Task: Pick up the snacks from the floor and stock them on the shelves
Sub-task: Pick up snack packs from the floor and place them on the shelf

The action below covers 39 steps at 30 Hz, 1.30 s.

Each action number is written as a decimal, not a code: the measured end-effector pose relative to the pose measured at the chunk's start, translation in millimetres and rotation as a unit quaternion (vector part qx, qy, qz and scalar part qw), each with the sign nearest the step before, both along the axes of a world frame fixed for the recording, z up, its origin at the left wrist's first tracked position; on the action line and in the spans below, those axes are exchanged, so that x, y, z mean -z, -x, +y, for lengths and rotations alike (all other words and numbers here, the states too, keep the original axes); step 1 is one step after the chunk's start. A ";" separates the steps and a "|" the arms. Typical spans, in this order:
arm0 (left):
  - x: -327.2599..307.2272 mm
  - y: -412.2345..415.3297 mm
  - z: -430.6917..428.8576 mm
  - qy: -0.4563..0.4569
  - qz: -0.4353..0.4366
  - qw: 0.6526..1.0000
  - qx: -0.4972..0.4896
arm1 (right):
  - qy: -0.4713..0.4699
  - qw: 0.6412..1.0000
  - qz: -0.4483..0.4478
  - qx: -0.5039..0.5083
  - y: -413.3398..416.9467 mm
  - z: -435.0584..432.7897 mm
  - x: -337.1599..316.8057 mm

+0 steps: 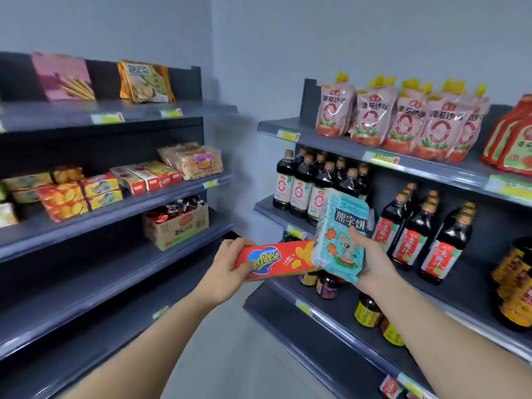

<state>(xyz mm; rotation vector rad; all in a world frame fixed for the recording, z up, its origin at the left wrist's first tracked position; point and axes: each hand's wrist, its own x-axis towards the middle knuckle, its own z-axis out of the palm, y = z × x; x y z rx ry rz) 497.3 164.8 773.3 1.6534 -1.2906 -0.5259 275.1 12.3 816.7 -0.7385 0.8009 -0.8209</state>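
Both hands are up in the gap between the two shelf units here. Our left hand [230, 263] grips the long red cheese-cracker box [276, 262] by its left end, roughly level. Our right hand [371, 260] holds the light blue bear biscuit bag [339, 237] upright, with the thumb on its front, and the bag overlaps the box's right end. The left shelf unit [86, 272] has biscuit packs [80, 194] and a cardboard box [175, 226]. The right shelf unit [316, 335] has dark sauce bottles [302, 182], with pink pouches [403, 119] up top.

1. On your right, pink pouches [371, 116] stood in a row, highest up.
2. Beneath them you saw dark capped bottles [299, 185], white- and red-labelled.
3. Lower still sat small jars [328, 285].
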 end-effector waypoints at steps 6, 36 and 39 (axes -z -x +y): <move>-36.1 -80.3 38.0 -0.022 0.004 0.999 -0.037 | 0.013 0.995 -0.100 -0.017 -89.0 7.4 -29.0; -94.2 -284.8 167.1 -0.122 -0.249 0.884 -0.377 | 0.050 0.922 -0.156 -0.352 -423.0 69.2 -103.0; -104.1 -296.9 167.5 -0.126 -0.227 0.875 -0.408 | 0.063 0.917 -0.145 -0.367 -444.5 69.7 -117.4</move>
